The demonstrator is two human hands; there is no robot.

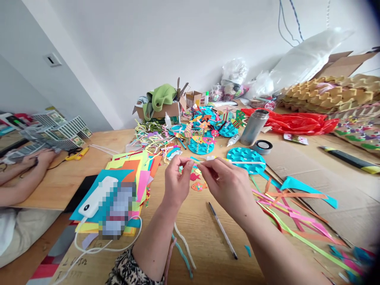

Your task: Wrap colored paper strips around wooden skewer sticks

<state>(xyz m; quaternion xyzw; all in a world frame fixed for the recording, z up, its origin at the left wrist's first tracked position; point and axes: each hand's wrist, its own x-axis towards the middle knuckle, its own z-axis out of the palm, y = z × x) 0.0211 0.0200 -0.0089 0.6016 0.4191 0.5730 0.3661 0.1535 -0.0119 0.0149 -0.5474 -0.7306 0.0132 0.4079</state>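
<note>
My left hand (177, 183) and my right hand (228, 185) meet fingertip to fingertip above the table, both closed in a pinch. A narrow blue-green paper strip (194, 160) shows at the left fingertips. From behind my right hand a thin white stick (252, 162) sticks out to the right; its other end is hidden by the fingers. Beneath the hands lie fish-shaped paper cutouts, one of them an orange fish (198, 186). A blue piece of egg tray (242, 154) sits just beyond my right hand. Nearer me, a pen (222, 230) lies between my forearms.
Coloured paper (142, 162), a white power bank (99, 196) and a blurred-out phone lie at left. Paper strips (297, 213) and a utility knife (350, 159) are at right. A metal flask (254, 127) stands behind. Another person's hands (38, 158) rest at far left.
</note>
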